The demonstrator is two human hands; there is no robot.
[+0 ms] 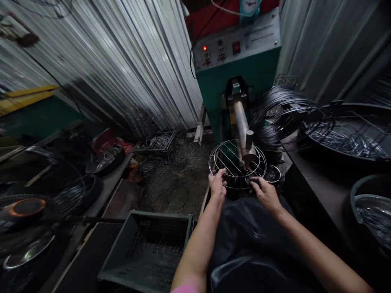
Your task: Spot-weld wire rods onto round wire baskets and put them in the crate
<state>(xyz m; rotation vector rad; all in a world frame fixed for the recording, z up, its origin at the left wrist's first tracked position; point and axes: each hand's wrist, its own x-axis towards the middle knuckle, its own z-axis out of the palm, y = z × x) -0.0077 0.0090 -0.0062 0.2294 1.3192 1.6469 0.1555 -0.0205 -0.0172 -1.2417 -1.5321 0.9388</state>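
Observation:
A round wire rack (227, 159) with parallel cross wires lies flat under the metal arm (242, 126) of a green machine (244, 69). My left hand (217, 183) grips the rack's near left rim, fingers curled round the wire. My right hand (265, 191) pinches the near right rim. The arm's cylindrical tip (249, 140) presses down on the rack's right part.
Coils of dark wire (281, 114) sit right of the machine. A big pan of wire pieces (351, 134) stands on the right bench, a bucket (371, 203) near it. A grey crate (149, 248) lies low left. Wire racks litter the floor (171, 179). Corrugated walls surround.

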